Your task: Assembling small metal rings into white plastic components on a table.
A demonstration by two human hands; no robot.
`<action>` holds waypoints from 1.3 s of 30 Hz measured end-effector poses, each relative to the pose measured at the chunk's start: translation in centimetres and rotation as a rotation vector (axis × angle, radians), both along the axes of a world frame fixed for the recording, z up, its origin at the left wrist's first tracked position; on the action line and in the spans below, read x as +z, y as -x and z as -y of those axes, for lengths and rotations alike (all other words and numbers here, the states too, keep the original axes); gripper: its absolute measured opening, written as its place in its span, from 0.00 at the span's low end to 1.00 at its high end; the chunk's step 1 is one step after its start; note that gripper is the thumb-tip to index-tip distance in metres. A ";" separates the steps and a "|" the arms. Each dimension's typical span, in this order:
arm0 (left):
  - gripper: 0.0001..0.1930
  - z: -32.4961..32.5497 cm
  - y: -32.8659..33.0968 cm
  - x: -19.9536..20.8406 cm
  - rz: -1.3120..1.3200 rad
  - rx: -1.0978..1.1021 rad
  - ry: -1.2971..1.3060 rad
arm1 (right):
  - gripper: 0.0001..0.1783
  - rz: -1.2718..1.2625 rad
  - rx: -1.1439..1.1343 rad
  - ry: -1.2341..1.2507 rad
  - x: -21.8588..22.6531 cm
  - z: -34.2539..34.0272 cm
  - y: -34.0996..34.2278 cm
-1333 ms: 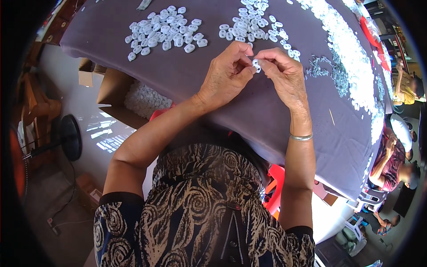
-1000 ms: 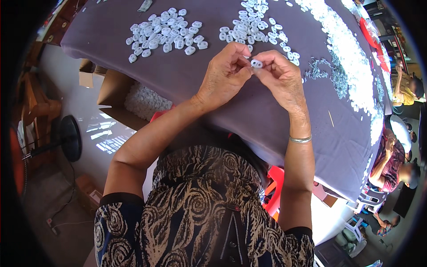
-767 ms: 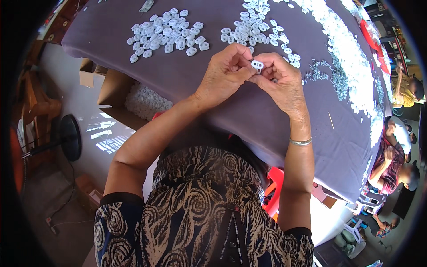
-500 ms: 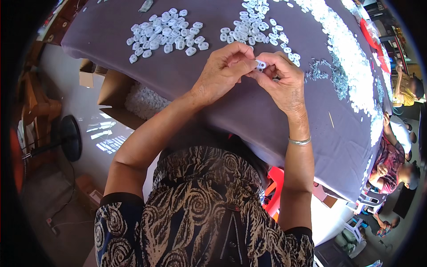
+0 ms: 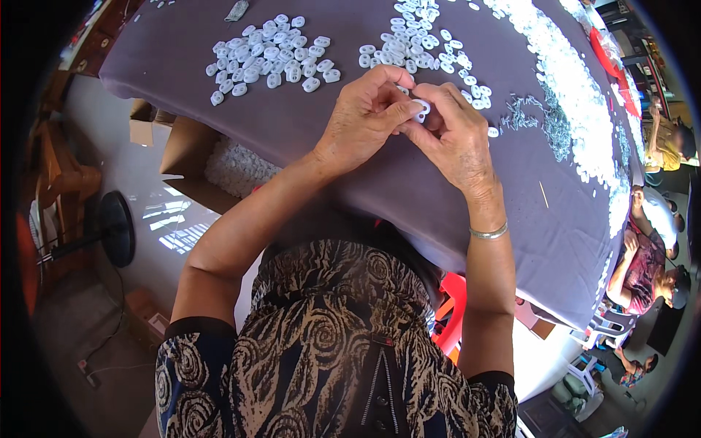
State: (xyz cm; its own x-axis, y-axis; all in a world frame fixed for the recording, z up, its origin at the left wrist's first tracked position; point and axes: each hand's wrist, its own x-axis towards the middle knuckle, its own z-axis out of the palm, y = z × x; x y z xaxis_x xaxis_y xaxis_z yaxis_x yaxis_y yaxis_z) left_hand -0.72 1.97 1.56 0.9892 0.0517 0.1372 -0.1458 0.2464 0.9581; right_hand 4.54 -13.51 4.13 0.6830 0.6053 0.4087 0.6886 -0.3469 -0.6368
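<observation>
A small white plastic piece with two holes point(image 5: 421, 111) is held over the near part of the cloth-covered table. My left hand point(image 5: 365, 115) pinches it between thumb and fingers. On its other side my right hand point(image 5: 458, 139), with a bangle at the wrist, is closed on it too, fingers curled. The fingers partly cover the piece. Just beyond my hands lies a loose pile of similar white pieces point(image 5: 400, 50), and farther left is another such pile point(image 5: 272, 52). One single white piece point(image 5: 493, 132) rests beside my right hand.
Small dark metal parts like screws point(image 5: 558, 135) lie to the right, beside a long heap of white pieces point(image 5: 580, 109). A cardboard box point(image 5: 181, 153) of white bits stands below the table's left edge. Several people sit at far right. A thin stick point(image 5: 543, 196) lies on the cloth.
My right hand has shifted slightly left and turned, fingers closing further around the piece. The piece has tilted between my fingertips. A single white piece beside my right hand has come into view.
</observation>
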 end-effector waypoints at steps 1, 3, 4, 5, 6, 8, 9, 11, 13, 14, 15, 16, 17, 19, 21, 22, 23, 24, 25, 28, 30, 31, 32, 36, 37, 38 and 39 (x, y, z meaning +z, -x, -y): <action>0.11 0.0 0.0 0.0 -0.001 -0.001 -0.001 | 0.18 0.110 0.013 0.058 -0.2 0.1 -0.1; 0.12 -0.1 0.0 -0.2 -0.023 -0.021 -0.041 | 0.18 0.218 0.023 0.115 -0.3 0.2 -0.3; 0.12 -0.1 -0.1 -0.2 -0.025 -0.024 -0.041 | 0.17 0.269 0.035 0.166 -0.4 0.4 -0.5; 0.11 -0.2 -0.1 -0.3 -0.032 -0.035 -0.024 | 0.17 0.319 0.046 0.218 -0.4 0.5 -0.5; 0.11 -0.2 -0.1 -0.3 -0.039 -0.046 -0.006 | 0.17 0.318 0.043 0.218 -0.4 0.5 -0.4; 0.11 -0.1 0.0 0.2 -0.091 -0.046 -0.029 | 0.17 0.344 0.017 0.314 -0.3 0.4 -0.2; 0.11 0.0 0.1 0.4 -0.141 -0.041 -0.051 | 0.17 0.343 0.013 0.315 -0.3 0.5 -0.2; 0.11 0.1 0.2 0.3 -0.143 -0.039 -0.034 | 0.17 0.328 0.012 0.358 -0.3 0.4 0.0; 0.11 0.2 0.2 0.3 -0.146 -0.037 -0.016 | 0.17 0.339 0.027 0.338 -0.4 0.5 -0.1; 0.12 0.3 0.3 0.3 -0.140 -0.031 -0.003 | 0.18 0.350 0.042 0.319 -0.5 0.6 -0.1; 0.13 0.4 0.3 0.3 -0.134 -0.025 0.010 | 0.18 0.349 0.042 0.319 -0.6 0.6 -0.1; 0.13 0.3 0.4 0.4 -0.135 -0.025 0.009 | 0.18 0.314 0.044 0.321 -0.6 0.6 0.0; 0.13 0.1 0.4 0.5 -0.130 -0.040 -0.015 | 0.18 0.278 0.047 0.324 -0.6 0.6 0.1; 0.14 0.0 0.4 0.6 -0.125 -0.057 -0.038 | 0.16 0.227 0.054 0.278 -0.7 0.3 0.3; 0.15 0.0 0.4 0.8 -0.136 -0.055 -0.055 | 0.14 0.175 0.059 0.235 -0.9 0.2 0.3; 0.15 0.1 0.4 0.8 -0.133 -0.052 -0.060 | 0.14 0.163 0.059 0.196 -1.0 0.1 0.4; 0.16 0.3 0.4 0.9 -0.098 -0.031 0.041 | 0.14 0.152 0.059 0.156 -1.0 0.0 0.5; 0.17 0.5 0.5 0.9 -0.063 -0.010 0.141 | 0.14 0.155 0.062 0.150 -0.9 -0.2 0.7; 0.17 0.8 0.5 0.8 -0.064 -0.008 0.140 | 0.13 0.123 0.061 0.101 -0.9 -0.4 0.9; 0.18 1.8 1.1 0.7 0.150 -0.043 0.093 | 0.11 0.113 0.129 -0.003 -1.1 -1.0 1.3; 0.10 3.1 1.6 1.0 0.153 0.078 0.122 | 0.12 0.193 0.193 -0.119 -0.9 -1.8 2.1; 0.11 3.6 2.1 0.9 0.108 0.116 0.175 | 0.12 0.193 0.201 -0.127 -1.1 -1.6 2.4; 0.11 3.9 2.1 0.7 0.110 0.124 0.167 | 0.11 0.146 0.215 -0.115 -1.7 -1.3 2.6; 0.07 4.7 1.8 0.2 0.029 0.214 0.415 | 0.10 0.083 0.239 -0.090 -2.5 -1.3 2.6; 0.07 4.8 1.8 0.3 0.010 0.254 0.442 | 0.10 0.073 0.242 -0.065 -2.6 -1.2 2.6; 0.07 4.9 1.8 0.4 0.021 0.261 0.441 | 0.11 0.110 0.226 -0.054 -2.9 -1.1 2.6; 0.07 4.9 1.8 0.4 0.024 0.266 0.436 | 0.11 0.111 0.232 -0.060 -2.9 -1.1 2.7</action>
State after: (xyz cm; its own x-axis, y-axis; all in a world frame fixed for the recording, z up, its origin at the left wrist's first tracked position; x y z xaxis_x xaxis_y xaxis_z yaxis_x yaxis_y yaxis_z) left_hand -2.49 -2.95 1.94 0.9308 0.3591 0.0688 -0.2784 0.5739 0.7702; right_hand 1.87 -12.41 1.23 0.4777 0.7130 0.5132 0.8120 -0.1355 -0.5677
